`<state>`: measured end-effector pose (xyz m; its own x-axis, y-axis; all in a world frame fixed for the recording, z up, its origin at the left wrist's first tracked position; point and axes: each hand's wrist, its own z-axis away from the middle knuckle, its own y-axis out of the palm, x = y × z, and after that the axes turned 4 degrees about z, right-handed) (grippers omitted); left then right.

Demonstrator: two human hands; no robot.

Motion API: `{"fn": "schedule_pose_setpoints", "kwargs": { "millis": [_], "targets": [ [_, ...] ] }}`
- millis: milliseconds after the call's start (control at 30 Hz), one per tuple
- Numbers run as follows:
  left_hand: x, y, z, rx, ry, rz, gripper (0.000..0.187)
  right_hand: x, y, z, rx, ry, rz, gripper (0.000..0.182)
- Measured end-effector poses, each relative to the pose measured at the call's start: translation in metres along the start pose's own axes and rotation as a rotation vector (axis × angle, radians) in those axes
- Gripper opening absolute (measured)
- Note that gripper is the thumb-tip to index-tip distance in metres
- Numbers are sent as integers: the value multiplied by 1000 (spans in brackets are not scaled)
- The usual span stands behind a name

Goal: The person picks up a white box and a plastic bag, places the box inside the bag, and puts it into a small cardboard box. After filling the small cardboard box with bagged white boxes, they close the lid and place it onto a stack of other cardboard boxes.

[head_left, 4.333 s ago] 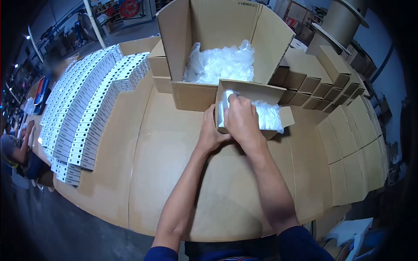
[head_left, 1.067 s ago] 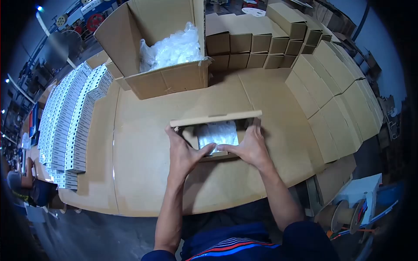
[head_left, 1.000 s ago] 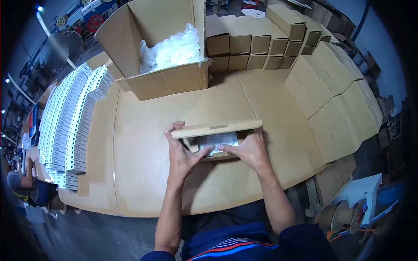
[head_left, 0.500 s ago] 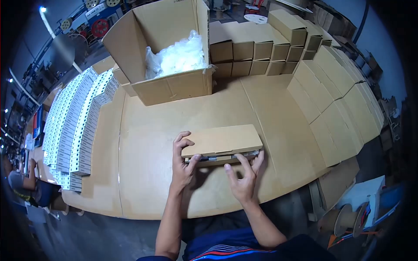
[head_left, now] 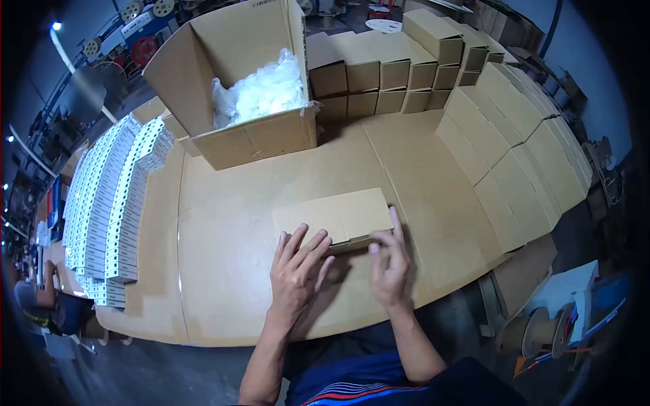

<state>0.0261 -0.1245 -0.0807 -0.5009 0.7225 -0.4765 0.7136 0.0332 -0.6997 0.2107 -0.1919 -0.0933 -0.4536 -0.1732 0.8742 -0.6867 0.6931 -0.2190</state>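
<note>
A long brown cardboard box (head_left: 352,211) lies on the cardboard-covered table (head_left: 230,271) in front of me, its lid down nearly flush along the near edge. My left hand (head_left: 294,271) rests on the near left part of the box, fingers spread over the lid. At the near right corner is my right hand (head_left: 391,267), index finger stretched along the right end and the other fingers apart by the front edge. Neither hand wraps round the box.
A large open carton (head_left: 261,142) with clear plastic bags (head_left: 267,91) stands at the back. Brown boxes (head_left: 396,74) are stacked behind and at right (head_left: 501,162). White boxes (head_left: 101,203) line the left. A person's arm (head_left: 47,281) shows at far left.
The box lid has gone down over the dark contents that showed at the front gap. My left hand has moved from the left end onto the lid, and my right hand's fingers have come out of the gap.
</note>
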Motion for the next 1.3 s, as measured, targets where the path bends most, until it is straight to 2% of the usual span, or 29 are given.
{"fn": "schedule_pose_setpoints", "kwargs": {
  "millis": [33,67,167,300,333,467,567,600,700,833,967,1000,1100,1133,1233,1300],
  "targets": [
    [2,2,-1,-19,0,28,36,-1,-4,-4,-29,110,-105,13],
    [3,4,0,-34,-2,57,33,-11,0,-9,-164,115,-216,11],
    [1,7,-4,-80,12,68,25,-31,-15,-19,-26,39,-108,13],
    [-5,7,-8,-96,-6,62,17,-24,-27,-33,20,-36,39,11],
    [-6,7,-9,-96,-8,64,16,-4,-36,-42,81,-183,255,11],
    [-9,7,-11,-96,-10,65,17,-1,-48,-55,316,-243,342,12],
    [-7,7,-11,-92,-4,48,18,-4,-44,-56,436,-507,351,21],
    [-7,8,-9,-87,-6,42,19,-7,-44,-52,532,-476,363,36],
    [-6,10,-7,-83,-1,27,20,-22,-33,-36,466,-544,533,47],
    [-6,13,-9,-89,-16,33,21,-20,-26,-22,421,-482,618,51],
    [-6,5,-14,-77,-52,115,16,-5,-13,-20,445,-477,512,43],
    [-8,4,-15,-64,-68,142,15,-7,-2,-18,360,-438,419,30],
    [-3,5,-9,-85,-87,192,13,-23,7,-20,273,-415,214,19],
    [-5,7,-7,-117,-108,193,12,-24,10,-19,260,-323,95,13],
    [-13,11,-4,-177,-93,51,11,-22,10,-16,266,-242,-4,9],
    [-16,17,1,-214,-141,65,11,-17,8,-18,269,-230,31,8]
  ]
}}
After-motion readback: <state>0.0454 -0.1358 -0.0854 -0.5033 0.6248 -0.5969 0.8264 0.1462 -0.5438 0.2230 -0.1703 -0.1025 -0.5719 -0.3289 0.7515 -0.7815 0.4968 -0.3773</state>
